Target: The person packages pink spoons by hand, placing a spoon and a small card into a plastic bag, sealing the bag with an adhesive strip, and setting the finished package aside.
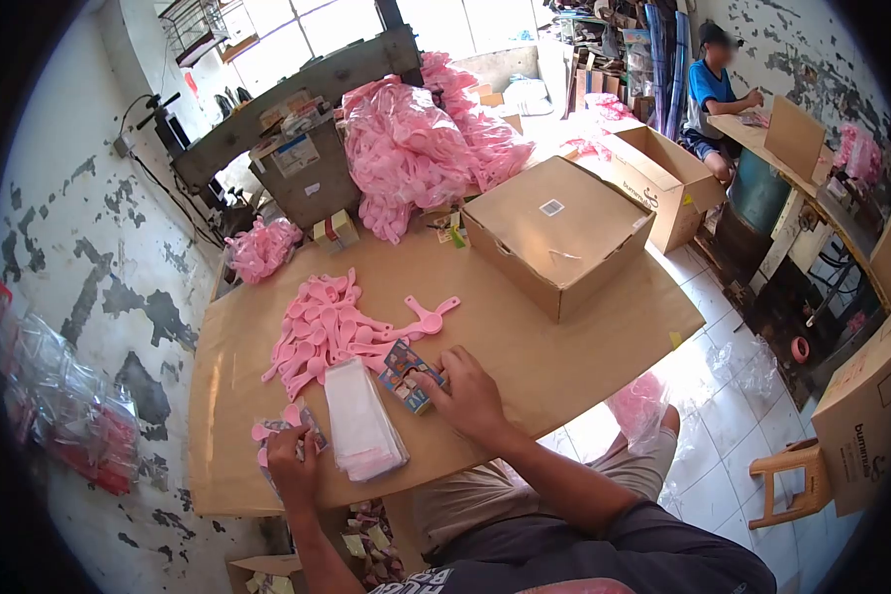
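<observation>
On the brown-covered table (525, 381), a heap of pink plastic spoons (322, 322) lies beyond both hands. My right hand (465, 394) grips a stack of printed blue cards (404, 374) at its near right side, fingers bent around it. Between the hands lies a pile of clear plastic sleeves (359, 416). At the left table edge my left hand (293, 460) has its fingers closed on a printed packet (312, 432), with pink pieces (263, 432) showing beside it. How far the packet and the pink pieces are joined is hidden by the fingers.
A closed cardboard box (554, 223) sits at the table's back right. Large bags of pink spoons (406, 148) stand at the back, with a small box (336, 231) nearby. An open carton (653, 178), a seated person (713, 94) and a stool (792, 480) are to the right.
</observation>
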The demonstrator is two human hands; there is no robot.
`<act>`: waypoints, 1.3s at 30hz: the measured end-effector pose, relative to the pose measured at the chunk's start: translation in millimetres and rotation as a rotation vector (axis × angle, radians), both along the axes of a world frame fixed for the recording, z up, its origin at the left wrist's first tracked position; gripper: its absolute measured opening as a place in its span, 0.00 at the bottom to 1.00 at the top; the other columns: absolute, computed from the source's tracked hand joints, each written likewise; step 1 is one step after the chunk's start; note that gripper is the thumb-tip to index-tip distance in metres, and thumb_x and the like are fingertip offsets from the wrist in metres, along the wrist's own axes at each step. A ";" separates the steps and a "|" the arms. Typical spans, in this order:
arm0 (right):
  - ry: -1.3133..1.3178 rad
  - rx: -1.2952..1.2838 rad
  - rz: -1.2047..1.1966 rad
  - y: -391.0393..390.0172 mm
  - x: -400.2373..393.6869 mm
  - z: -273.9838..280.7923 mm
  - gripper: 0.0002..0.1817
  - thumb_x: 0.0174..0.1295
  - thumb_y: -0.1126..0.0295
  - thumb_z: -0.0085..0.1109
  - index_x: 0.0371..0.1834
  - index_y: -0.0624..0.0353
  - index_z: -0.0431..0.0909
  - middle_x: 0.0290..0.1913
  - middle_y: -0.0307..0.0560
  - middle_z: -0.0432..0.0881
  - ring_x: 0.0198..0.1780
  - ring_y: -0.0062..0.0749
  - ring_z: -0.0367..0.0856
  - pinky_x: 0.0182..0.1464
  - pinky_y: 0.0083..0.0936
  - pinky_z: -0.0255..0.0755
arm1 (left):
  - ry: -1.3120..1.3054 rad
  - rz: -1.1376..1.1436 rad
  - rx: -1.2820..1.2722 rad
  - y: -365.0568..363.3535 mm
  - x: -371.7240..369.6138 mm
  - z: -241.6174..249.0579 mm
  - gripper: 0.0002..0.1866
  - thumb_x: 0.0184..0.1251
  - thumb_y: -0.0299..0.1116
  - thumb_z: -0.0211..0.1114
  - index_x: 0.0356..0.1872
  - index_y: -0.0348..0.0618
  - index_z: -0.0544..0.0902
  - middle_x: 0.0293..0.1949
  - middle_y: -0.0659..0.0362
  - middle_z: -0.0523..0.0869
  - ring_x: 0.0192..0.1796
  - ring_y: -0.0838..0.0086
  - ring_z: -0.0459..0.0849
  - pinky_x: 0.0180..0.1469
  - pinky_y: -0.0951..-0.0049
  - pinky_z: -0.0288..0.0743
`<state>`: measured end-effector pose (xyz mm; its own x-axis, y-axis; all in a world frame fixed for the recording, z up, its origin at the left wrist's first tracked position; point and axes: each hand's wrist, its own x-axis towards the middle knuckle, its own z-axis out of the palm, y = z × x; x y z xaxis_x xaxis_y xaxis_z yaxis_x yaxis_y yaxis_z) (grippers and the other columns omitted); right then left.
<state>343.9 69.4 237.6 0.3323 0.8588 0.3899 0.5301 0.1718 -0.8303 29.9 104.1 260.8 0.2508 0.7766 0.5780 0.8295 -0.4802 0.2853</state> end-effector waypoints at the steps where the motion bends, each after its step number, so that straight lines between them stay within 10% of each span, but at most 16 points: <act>1: 0.005 0.005 -0.001 0.3 0.2 2.2 0.21 0.72 0.51 0.63 0.39 0.61 0.75 0.42 0.51 0.78 0.44 0.49 0.80 0.47 0.44 0.74 | 0.005 -0.001 0.005 0.3 -2.6 2.0 0.07 0.68 0.27 0.69 0.41 0.34 0.88 0.36 0.48 0.88 0.43 0.53 0.83 0.48 0.54 0.76; 18: 0.139 -0.031 -0.019 9.4 0.6 -1.8 0.26 0.72 0.46 0.62 0.35 0.61 0.75 0.37 0.50 0.78 0.36 0.48 0.79 0.40 0.44 0.71 | -0.336 0.038 -0.409 14.2 22.1 11.9 0.21 0.71 0.46 0.73 0.34 0.32 0.84 0.22 0.60 0.82 0.25 0.78 0.77 0.32 0.72 0.73; 39: 0.153 0.044 0.005 3.1 1.2 -5.8 0.24 0.70 0.51 0.68 0.34 0.63 0.74 0.31 0.52 0.77 0.28 0.41 0.78 0.34 0.40 0.71 | -0.422 0.119 -0.408 13.8 62.7 -1.0 0.23 0.68 0.47 0.75 0.36 0.30 0.83 0.29 0.53 0.84 0.31 0.74 0.78 0.35 0.66 0.73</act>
